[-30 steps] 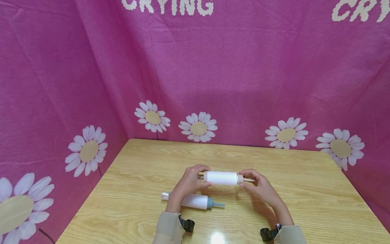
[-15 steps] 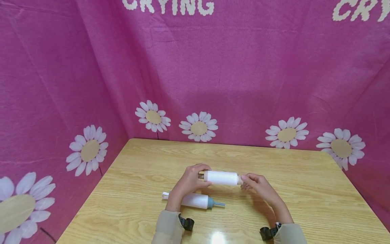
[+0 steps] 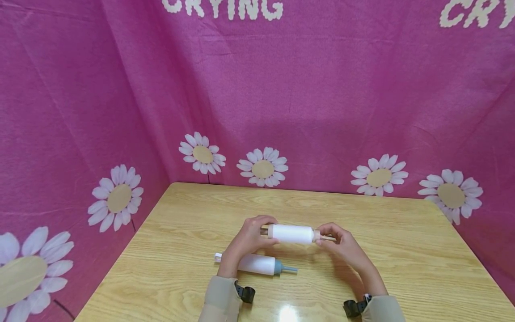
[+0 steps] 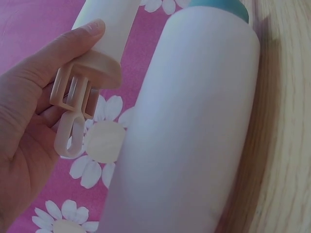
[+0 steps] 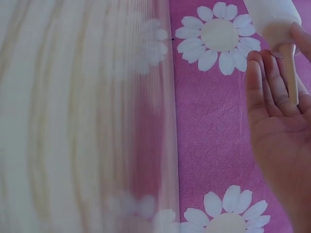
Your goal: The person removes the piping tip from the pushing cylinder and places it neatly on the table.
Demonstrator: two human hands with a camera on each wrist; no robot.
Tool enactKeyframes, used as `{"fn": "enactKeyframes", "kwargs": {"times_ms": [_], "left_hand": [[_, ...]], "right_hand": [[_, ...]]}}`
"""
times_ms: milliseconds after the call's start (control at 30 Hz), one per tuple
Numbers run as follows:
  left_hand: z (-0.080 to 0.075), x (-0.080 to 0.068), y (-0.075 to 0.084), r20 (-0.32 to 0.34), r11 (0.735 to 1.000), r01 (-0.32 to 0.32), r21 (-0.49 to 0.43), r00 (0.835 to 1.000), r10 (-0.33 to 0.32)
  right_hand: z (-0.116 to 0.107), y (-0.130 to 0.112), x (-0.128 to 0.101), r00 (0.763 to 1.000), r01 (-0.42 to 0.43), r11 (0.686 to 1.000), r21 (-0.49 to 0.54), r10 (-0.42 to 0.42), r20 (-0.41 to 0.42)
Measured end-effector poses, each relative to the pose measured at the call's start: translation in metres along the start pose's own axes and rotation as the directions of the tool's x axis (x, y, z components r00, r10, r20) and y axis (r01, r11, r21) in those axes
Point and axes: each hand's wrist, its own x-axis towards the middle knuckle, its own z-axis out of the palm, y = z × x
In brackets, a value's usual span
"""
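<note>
I am holding the beige-handled roller (image 3: pixel 291 234) level above the counter (image 3: pixel 402 250), centre frame; left hand (image 3: pixel 250 237) gripping its frame end, right hand (image 3: pixel 338 243) again pinching the handle it covered half a second ago; blue-handled roller (image 3: pixel 259 264) lying below

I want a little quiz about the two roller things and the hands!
1. True or false: both hands hold the beige-handled lint roller above the table.
2. What colour is the handle of the lint roller lying on the table? A. red B. blue C. black
3. Which hand is closer to the lying roller?

Key: 1. True: the left hand grips one end, the right hand the stick handle. 2. B. 3. The left hand.
</note>
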Motion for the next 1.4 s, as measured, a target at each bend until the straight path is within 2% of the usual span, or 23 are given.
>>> {"fn": "enactKeyframes", "kwargs": {"times_ms": [133,333,567,867,1033,1233,1400], "left_hand": [[0.0,0.0,-0.002,-0.002,1.0,-0.004,0.0,1.0,0.004],[0.002,0.0,-0.005,-0.018,0.999,-0.039,0.013,0.999,0.04],[0.001,-0.001,-0.003,0.0,1.0,0.008,-0.016,1.0,-0.008],[-0.001,-0.002,-0.006,-0.003,0.999,0.05,0.004,0.999,-0.05],[-0.004,-0.001,-0.008,0.032,0.996,0.089,0.017,0.995,-0.089],[-0.007,0.002,-0.01,0.092,0.993,0.104,0.051,0.99,-0.109],[-0.005,0.003,-0.012,0.139,0.987,0.145,0.074,0.978,-0.154]], "right_hand": [[0.001,-0.001,0.001,0.999,0.048,0.998,-0.048,-0.049,-0.019],[0.002,-0.002,0.001,0.995,0.076,0.993,-0.089,-0.081,-0.053],[0.004,-0.002,0.0,0.994,0.072,0.993,-0.093,-0.079,-0.077],[0.0,-0.002,-0.003,0.992,0.066,0.994,-0.091,-0.076,-0.103],[-0.003,-0.003,-0.004,0.991,0.062,0.995,-0.082,-0.071,-0.117],[-0.004,-0.003,-0.003,0.992,0.046,0.995,-0.094,-0.056,-0.11],[-0.003,-0.003,-0.004,0.994,0.042,0.994,-0.097,-0.052,-0.1]]}}
